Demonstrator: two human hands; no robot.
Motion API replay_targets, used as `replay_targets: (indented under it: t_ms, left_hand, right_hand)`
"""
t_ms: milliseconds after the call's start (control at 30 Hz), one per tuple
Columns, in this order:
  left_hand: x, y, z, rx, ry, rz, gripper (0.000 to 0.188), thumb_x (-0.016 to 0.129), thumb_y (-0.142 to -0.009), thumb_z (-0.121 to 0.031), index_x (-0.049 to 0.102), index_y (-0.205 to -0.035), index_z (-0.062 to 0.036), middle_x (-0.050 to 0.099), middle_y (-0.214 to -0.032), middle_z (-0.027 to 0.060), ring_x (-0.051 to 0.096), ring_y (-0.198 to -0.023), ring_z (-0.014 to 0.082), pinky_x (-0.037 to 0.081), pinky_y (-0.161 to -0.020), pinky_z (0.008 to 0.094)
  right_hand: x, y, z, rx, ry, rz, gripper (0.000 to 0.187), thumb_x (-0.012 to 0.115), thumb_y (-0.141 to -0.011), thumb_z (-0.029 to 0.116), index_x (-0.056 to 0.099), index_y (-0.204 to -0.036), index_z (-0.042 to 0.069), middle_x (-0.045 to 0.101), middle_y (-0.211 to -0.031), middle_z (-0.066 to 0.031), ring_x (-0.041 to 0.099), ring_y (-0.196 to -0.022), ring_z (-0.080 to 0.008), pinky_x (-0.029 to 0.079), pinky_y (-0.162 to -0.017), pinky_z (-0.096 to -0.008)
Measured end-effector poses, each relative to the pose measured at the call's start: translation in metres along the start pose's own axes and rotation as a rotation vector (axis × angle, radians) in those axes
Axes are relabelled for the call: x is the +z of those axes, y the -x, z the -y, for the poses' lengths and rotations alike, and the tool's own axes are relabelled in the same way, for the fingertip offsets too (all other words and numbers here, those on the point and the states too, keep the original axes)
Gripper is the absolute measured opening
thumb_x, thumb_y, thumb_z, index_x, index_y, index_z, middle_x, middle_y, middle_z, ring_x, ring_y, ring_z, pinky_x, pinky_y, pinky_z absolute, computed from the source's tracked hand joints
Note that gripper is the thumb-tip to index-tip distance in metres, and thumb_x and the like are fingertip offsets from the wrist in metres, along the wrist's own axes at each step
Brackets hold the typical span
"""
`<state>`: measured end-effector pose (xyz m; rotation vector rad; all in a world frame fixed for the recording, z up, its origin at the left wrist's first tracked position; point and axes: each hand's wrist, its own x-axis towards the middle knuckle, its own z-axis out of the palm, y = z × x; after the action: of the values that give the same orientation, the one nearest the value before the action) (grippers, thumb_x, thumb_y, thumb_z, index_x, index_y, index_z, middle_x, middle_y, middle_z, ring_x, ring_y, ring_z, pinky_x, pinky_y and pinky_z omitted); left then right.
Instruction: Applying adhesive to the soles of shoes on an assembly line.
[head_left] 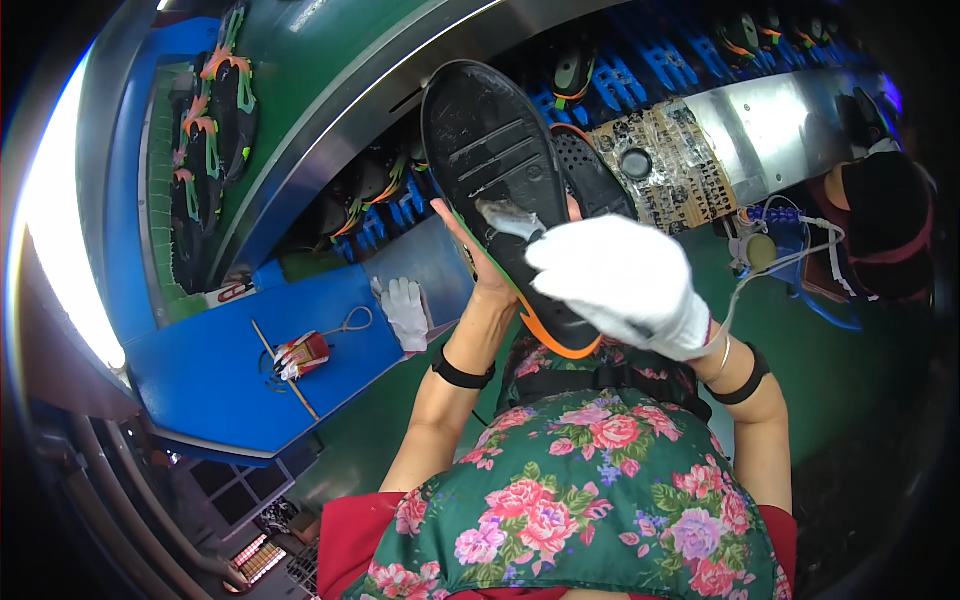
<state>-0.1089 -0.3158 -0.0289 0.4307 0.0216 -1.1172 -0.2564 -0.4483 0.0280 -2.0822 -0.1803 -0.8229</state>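
- Overhead, my bare left hand (487, 268) cups the black shoe (500, 190) from beneath, sole up above my lap; its fingers are mostly hidden.
- My gloved right hand (625, 283) presses a grey cloth (508, 217) on the sole; its grip is hard to make out.
- Another shoe (592, 172) peeks out behind.

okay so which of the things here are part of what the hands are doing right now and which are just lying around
In use:
black shoe sole, held up by the bare left hand
grey cloth, pressed on the sole by the gloved right hand

Lying about:
spare white glove on the blue table
red-handled tool
shoes on the conveyor
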Motion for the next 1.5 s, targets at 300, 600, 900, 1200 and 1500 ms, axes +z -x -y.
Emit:
replay_targets:
  t_ms: [300, 600, 900, 1200, 1500]
  left_hand:
    - [0.002, -0.008, -0.011, -0.067, -0.181, 0.153, 0.123, 0.042, -0.066, -0.104, 0.057, -0.119, 0.0055, 0.064, -0.101, 0.0160, 0.061, -0.096, 0.0276, 0.057, -0.080, 0.0389]
    - [-0.003, -0.015, -0.025, -0.014, -0.220, 0.143, 0.134, 0.041, -0.059, -0.108, 0.057, -0.121, 0.0100, 0.062, -0.106, 0.0188, 0.061, -0.093, 0.0283, 0.054, -0.081, 0.0400]
    - [0.017, -0.025, -0.028, 0.110, -0.200, 0.134, 0.138, 0.024, -0.058, -0.110, 0.051, -0.134, 0.0021, 0.065, -0.098, 0.0231, 0.069, -0.083, 0.0340, 0.059, -0.071, 0.0457]
    - [0.009, -0.037, -0.046, 0.058, -0.156, 0.381, 0.129, 0.055, -0.058, -0.102, 0.054, -0.126, 0.0075, 0.061, -0.113, 0.0220, 0.060, -0.099, 0.0328, 0.054, -0.082, 0.0445]
    - [0.017, -0.040, -0.043, 0.158, -0.137, 0.265, 0.144, 0.027, -0.051, -0.113, 0.053, -0.130, 0.0052, 0.065, -0.101, 0.0277, 0.068, -0.087, 0.0383, 0.058, -0.076, 0.0488]
  right_hand:
    - [0.002, 0.005, 0.001, 0.067, -0.172, -0.024, 0.031, 0.080, -0.078, 0.002, 0.078, -0.109, 0.008, 0.077, -0.110, -0.0112, 0.075, -0.099, -0.0284, 0.059, -0.085, -0.0383]
    - [0.001, 0.006, 0.005, 0.164, -0.308, -0.066, 0.030, 0.081, -0.076, 0.003, 0.079, -0.105, 0.010, 0.078, -0.107, -0.0097, 0.075, -0.096, -0.0275, 0.059, -0.080, -0.0362]
    - [-0.001, 0.005, 0.004, 0.170, -0.333, -0.107, 0.019, 0.081, -0.076, 0.002, 0.079, -0.094, 0.005, 0.077, -0.098, -0.0137, 0.075, -0.089, -0.0285, 0.059, -0.078, -0.0363]
    - [-0.004, 0.005, 0.005, 0.224, -0.299, -0.114, 0.016, 0.082, -0.074, 0.001, 0.079, -0.090, 0.006, 0.078, -0.096, -0.0145, 0.076, -0.089, -0.0292, 0.059, -0.078, -0.0361]
    - [-0.002, 0.009, 0.003, 0.246, -0.323, -0.110, 0.014, 0.082, -0.076, 0.001, 0.078, -0.089, 0.004, 0.078, -0.095, -0.0142, 0.076, -0.086, -0.0289, 0.059, -0.077, -0.0364]
